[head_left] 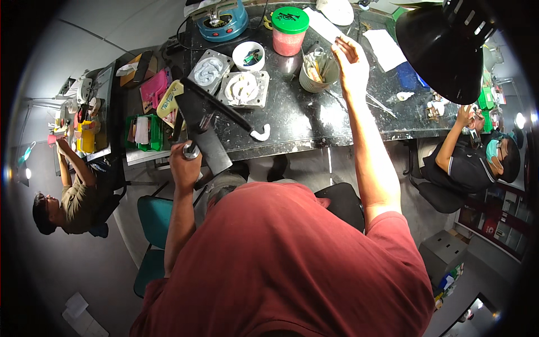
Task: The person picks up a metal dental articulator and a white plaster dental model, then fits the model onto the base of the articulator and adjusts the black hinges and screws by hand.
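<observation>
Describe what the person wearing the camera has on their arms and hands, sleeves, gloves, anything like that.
Both arms are bare from the short sleeves of a dark red T-shirt down. The left hand and the right hand wear no gloves, and no watch, ring or band shows on either wrist. The right sleeve ends just above the elbow; the left sleeve's edge is hard to make out.

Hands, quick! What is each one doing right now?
Left hand: closed around a metal handle.
Right hand: pinching a thin tool above a cup.
</observation>
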Demonstrator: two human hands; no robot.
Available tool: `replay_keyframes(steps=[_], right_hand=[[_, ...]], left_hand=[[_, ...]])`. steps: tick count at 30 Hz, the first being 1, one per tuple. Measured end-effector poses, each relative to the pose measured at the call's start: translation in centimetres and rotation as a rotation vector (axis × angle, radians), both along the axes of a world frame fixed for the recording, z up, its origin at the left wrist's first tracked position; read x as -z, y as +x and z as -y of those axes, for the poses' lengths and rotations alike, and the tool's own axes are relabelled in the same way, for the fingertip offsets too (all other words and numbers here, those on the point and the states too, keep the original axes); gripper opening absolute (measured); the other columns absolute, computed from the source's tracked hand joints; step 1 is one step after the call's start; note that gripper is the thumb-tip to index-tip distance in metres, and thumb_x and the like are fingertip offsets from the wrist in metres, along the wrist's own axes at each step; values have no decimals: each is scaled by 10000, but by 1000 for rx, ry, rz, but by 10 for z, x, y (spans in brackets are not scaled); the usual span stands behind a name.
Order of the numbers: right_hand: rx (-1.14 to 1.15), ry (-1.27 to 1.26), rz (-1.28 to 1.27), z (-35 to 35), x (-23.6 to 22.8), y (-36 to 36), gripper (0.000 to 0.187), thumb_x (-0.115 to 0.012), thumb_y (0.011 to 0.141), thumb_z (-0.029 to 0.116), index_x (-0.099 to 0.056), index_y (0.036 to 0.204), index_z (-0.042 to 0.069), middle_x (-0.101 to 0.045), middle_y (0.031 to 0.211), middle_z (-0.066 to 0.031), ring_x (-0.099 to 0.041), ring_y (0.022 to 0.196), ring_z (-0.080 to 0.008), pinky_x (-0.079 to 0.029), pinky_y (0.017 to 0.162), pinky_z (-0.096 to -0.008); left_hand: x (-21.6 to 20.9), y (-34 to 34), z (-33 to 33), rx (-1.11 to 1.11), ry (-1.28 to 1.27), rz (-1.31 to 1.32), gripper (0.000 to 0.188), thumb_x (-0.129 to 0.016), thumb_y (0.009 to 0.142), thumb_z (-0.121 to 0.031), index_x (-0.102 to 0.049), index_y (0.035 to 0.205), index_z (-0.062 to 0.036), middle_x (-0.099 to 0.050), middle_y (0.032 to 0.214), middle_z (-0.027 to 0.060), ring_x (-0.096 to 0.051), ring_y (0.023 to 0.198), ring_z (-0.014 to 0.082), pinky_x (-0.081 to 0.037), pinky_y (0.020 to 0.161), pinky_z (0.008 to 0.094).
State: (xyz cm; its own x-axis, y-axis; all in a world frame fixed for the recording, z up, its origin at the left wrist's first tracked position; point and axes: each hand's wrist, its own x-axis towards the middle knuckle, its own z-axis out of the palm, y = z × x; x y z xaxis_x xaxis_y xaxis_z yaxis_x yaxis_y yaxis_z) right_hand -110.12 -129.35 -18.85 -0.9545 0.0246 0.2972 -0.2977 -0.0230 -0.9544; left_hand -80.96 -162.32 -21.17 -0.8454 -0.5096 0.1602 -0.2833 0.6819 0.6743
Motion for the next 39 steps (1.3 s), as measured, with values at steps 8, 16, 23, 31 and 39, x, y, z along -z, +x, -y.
replay_keyframes(steps=[8,16,23,31,39], right_hand=[[-376,391,-355,16,-74,66,435,-619,906,102,-554,1332,47,-582,1339,-144,-537,1264,-289,-390,1082,-389],[-867,385,-663,57,-126,64,575,-624,889,505,-671,1222,39,-583,1342,-189,-474,1338,-357,-355,1121,-477],[-306,549,-973,63,-96,50,296,-786,739,246,-652,897,35,-667,935,-112,-666,955,-316,-528,949,-428],[-654,369,-1049,51,-116,59,479,-720,820,431,-643,1064,27,-638,1054,-129,-624,1039,-359,-487,1007,-520],[-288,629,-930,66,-92,34,354,-617,891,402,-572,954,56,-593,831,-97,-596,783,-314,-483,686,-442]], left_hand=[[-30,-26,-3,248,41,146,142,-712,792,-134,-655,801,-5,-650,760,184,-622,758,355,-480,679,410],[-25,-54,16,824,274,343,198,-714,787,-192,-629,775,-13,-663,701,69,-624,665,209,-475,631,367],[-61,-96,6,590,321,668,260,-736,787,-260,-638,773,-20,-649,656,83,-624,609,259,-478,607,372],[-73,-104,23,765,82,612,196,-707,805,-188,-691,917,-28,-684,758,132,-668,735,194,-499,701,357],[-73,-126,1,695,247,626,284,-714,819,-280,-677,793,1,-644,607,88,-619,563,203,-496,605,370]])
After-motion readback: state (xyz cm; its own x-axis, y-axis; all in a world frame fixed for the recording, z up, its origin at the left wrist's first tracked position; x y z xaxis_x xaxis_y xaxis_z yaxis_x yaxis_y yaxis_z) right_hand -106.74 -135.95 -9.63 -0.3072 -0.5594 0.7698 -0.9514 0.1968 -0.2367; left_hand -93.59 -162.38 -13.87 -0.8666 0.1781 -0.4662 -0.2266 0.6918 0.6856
